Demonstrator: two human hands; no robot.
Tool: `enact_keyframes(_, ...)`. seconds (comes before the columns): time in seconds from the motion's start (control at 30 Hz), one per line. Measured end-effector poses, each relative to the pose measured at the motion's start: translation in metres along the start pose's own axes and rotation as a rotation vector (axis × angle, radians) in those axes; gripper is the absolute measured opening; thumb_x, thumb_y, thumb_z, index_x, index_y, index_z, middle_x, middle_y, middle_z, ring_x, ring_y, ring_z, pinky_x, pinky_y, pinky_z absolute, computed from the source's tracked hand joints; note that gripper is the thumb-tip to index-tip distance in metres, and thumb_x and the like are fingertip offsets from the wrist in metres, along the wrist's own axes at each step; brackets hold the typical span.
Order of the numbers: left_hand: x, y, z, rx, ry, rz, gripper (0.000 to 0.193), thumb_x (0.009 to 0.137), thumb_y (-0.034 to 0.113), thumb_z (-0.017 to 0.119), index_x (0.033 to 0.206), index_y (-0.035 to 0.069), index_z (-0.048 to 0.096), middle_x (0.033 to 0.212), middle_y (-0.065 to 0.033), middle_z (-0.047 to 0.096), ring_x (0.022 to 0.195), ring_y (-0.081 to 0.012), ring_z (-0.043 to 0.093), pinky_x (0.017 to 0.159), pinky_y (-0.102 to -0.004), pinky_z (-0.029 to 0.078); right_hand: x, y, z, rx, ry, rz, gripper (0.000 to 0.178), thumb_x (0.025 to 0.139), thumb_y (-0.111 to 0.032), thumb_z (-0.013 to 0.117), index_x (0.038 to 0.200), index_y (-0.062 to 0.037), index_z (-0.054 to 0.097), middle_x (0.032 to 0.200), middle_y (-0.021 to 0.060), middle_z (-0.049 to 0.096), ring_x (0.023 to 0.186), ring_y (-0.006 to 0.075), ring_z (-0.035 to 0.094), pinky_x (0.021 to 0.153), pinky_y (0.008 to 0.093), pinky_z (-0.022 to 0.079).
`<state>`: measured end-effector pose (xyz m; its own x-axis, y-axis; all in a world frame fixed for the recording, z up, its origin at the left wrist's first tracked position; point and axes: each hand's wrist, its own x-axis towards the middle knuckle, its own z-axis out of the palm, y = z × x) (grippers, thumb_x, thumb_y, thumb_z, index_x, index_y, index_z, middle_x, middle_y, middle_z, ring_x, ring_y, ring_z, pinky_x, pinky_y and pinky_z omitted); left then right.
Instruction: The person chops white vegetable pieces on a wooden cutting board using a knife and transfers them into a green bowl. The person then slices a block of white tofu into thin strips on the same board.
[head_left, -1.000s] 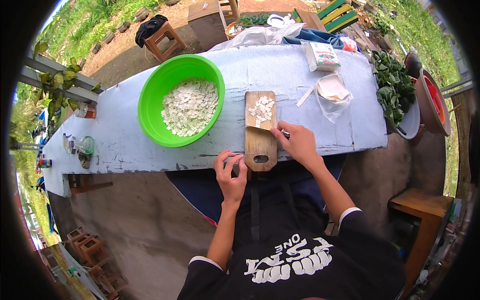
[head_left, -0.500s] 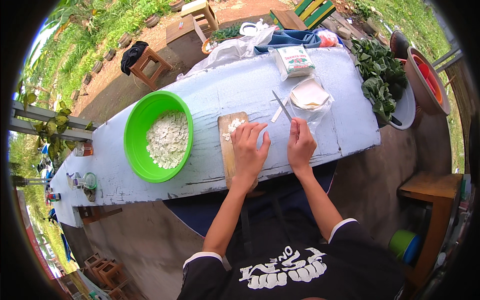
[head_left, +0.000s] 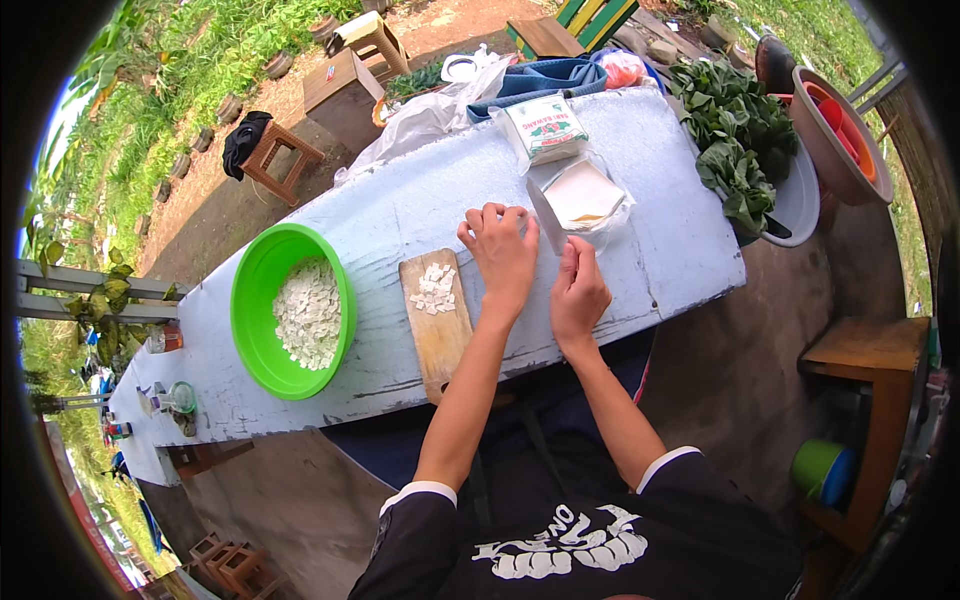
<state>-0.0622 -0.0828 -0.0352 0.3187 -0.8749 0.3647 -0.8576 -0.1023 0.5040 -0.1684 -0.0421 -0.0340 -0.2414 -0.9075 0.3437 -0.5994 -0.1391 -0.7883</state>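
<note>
My right hand (head_left: 580,300) grips a knife, its fingers wrapped round the hidden handle. The broad grey blade (head_left: 545,216) points away from me, along the left side of a stack of thin pale square sheets (head_left: 580,197) on clear plastic. Just left of the blade, my left hand (head_left: 500,258) is bent over the table with its fingers curled in. Its fingertips are partly hidden, and so is anything in them. To its left lies a wooden cutting board (head_left: 440,345) bearing small white cut pieces (head_left: 434,288).
A green basin (head_left: 250,345) holds many white pieces (head_left: 308,315) at the left. Behind the sheets stands a white plastic packet (head_left: 540,132). Dark leafy greens (head_left: 745,140) fill a bowl at the right end. Blue cloth (head_left: 540,82) lies along the far edge.
My left hand has moved off the board's far end to beside the knife, over where a white strip lay; its fingers are more curled. The knife blade sits closer to the sheets. The view has shifted.
</note>
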Motion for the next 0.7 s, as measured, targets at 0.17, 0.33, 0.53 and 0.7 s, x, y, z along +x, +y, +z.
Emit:
enact_keyframes(0.17, -0.017, 0.007, -0.039, -0.171, -0.034, -0.127, 0.016, 0.094, 0.026, 0.075, 0.100, 0.012, 0.078, 0.103, -0.0005, 0.072, 0.106, -0.0220, 0.055, 0.108, -0.0455, 0.027, 0.002, 0.001, -0.002, 0.023, -0.065, 0.053, 0.024, 0.111, -0.027, 0.052, 0.115, -0.0086, 0.067, 0.095, 0.0140, 0.074, 0.080, 0.0357, 0.072, 0.067, 0.0443, 0.053)
enact_keyframes(0.33, -0.064, -0.004, -0.096, -0.307, -0.018, -0.243, 0.014, 0.095, 0.025, 0.076, 0.097, 0.012, 0.076, 0.091, 0.0052, 0.073, 0.100, -0.0161, 0.057, 0.105, -0.0421, 0.027, 0.022, 0.015, -0.014, 0.453, -0.505, 0.247, 0.037, 0.113, -0.040, 0.050, 0.109, -0.0067, 0.065, 0.075, 0.0032, 0.060, 0.057, 0.0158, 0.056, 0.054, 0.0326, 0.045)
enact_keyframes(0.53, -0.111, -0.039, -0.132, -0.294, 0.056, -0.353, 0.017, 0.095, 0.028, 0.078, 0.097, 0.012, 0.077, 0.095, 0.0038, 0.073, 0.100, -0.0167, 0.055, 0.107, -0.0404, 0.027, -0.006, -0.017, -0.040, 0.606, -0.983, 0.559, 0.035, 0.113, -0.037, 0.051, 0.112, -0.0056, 0.067, 0.070, 0.0015, 0.048, 0.057, 0.0114, 0.046, 0.052, 0.0295, 0.040)
enact_keyframes(0.7, -0.134, -0.068, -0.145, -0.248, 0.035, -0.385, 0.019, 0.098, 0.029, 0.074, 0.101, 0.010, 0.077, 0.097, 0.0014, 0.075, 0.098, -0.0170, 0.055, 0.105, -0.0405, 0.028, -0.040, -0.036, -0.030, 0.153, -0.742, -0.170, 0.026, 0.107, -0.025, 0.060, 0.127, -0.0113, 0.070, 0.077, 0.0137, 0.055, 0.065, 0.0315, 0.056, 0.065, 0.0447, 0.047)
